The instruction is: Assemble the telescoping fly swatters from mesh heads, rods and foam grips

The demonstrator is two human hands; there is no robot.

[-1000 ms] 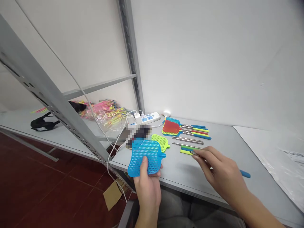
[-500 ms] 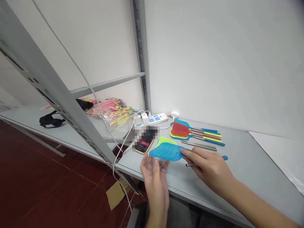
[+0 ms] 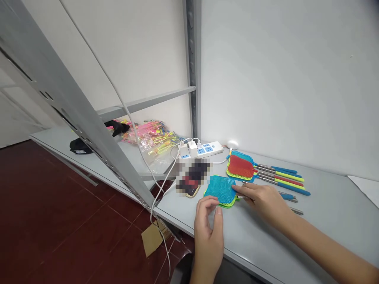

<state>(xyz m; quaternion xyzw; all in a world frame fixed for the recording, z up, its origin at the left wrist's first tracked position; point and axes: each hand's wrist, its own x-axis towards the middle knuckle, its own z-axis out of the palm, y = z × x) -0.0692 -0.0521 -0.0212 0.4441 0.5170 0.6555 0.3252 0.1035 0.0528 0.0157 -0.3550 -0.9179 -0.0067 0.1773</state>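
A blue fly swatter [image 3: 220, 188] lies flat over a yellow-green fly swatter [image 3: 226, 205] whose rim shows below it. My right hand [image 3: 265, 201] grips the blue one at its neck, index finger stretched onto the mesh; its palm hides much of the metal shaft. At the front left corner of the mesh is my left hand [image 3: 209, 225], curved, with thumb and fingers apart; whether a fingertip touches the rim I cannot tell. Behind them lies a group of fly swatters with a red head [image 3: 240, 167] on top and coloured handles [image 3: 291, 181] pointing right.
Left of the swatters lies a phone [image 3: 193, 191], partly blurred out. A white power strip [image 3: 207, 149] with chargers and cables stands behind it. The grey shelf upright [image 3: 118, 157] rises at left. Bagged colourful items [image 3: 151, 136] lie beyond it. A white sheet [image 3: 365, 191] is at right.
The blue swatter has gone from raised and tilted to flat on the yellow-green one, my right hand lowering with it. My left hand has come away from beneath its head. The view has shifted.
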